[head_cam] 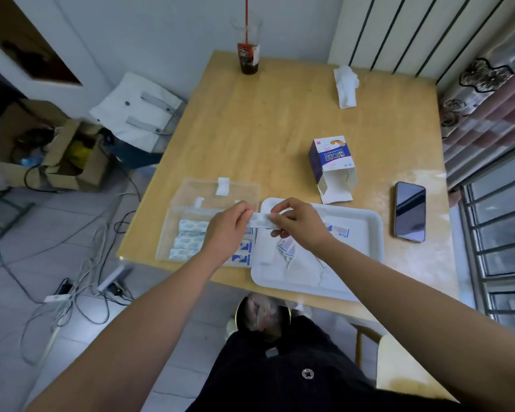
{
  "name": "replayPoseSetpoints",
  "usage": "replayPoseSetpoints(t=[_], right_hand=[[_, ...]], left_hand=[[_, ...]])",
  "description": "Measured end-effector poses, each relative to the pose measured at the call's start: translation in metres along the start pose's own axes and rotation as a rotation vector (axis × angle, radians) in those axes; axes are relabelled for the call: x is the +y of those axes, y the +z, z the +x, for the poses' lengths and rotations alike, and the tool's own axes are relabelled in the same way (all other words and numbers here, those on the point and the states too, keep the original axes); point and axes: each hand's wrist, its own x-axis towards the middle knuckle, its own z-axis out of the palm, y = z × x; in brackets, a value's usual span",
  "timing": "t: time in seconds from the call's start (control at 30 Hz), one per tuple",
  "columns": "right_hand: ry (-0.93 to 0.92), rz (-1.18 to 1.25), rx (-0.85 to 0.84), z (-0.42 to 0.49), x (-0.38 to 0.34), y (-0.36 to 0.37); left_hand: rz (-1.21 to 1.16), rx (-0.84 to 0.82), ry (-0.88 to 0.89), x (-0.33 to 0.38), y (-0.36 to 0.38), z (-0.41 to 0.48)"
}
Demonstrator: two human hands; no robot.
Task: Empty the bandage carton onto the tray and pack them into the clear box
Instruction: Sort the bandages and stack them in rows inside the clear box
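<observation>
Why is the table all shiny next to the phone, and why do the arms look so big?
Head view: light from the window glares off the table beside the phone; the wide-angle lens stretches whatever lies near the picture's edges; the left hand, the right hand and the bandage they pinch look slightly blurred.

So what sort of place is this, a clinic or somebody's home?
Most likely a room in a home, not a clinic: a wooden table carrying a drink cup with a straw and a phone, a radiator and patterned curtain beside it.
</observation>
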Motion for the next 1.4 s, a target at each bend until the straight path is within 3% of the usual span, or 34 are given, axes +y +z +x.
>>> replayPoseSetpoints(t=[0.13,0.3,0.57,0.77,0.87,0.97,1.13,1.4], right_hand=[[0.064,0.059,-0.090,0.008,-0.009,0.023],[0.095,-0.021,0.027,0.016,-0.010,0.044],[0.100,-0.084,0.072,0.022,-0.011,0.077],[0.185,0.042,0.052,0.033,-0.015,0.105],[0.221,0.017,0.011,0.039,-0.013,0.126],[0.229,-0.118,0.013,0.047,-0.011,0.146],[0.099,-0.433,0.065,0.055,-0.008,0.169],[-0.128,-0.894,-0.028,0.056,0.003,0.177]], left_hand=[[-0.091,-0.009,-0.096,-0.029,-0.020,-0.009],[-0.325,-0.057,-0.280,-0.051,-0.037,-0.015],[-0.089,0.063,-0.276,-0.066,-0.053,-0.016],[-0.107,0.347,-0.472,-0.097,-0.081,-0.019],[-0.102,0.293,-0.556,-0.111,-0.085,-0.022],[-0.082,0.195,-0.557,-0.115,-0.083,-0.024],[-0.067,0.240,-0.548,-0.117,-0.082,-0.025],[-0.066,0.253,-0.515,-0.118,-0.082,-0.025]])
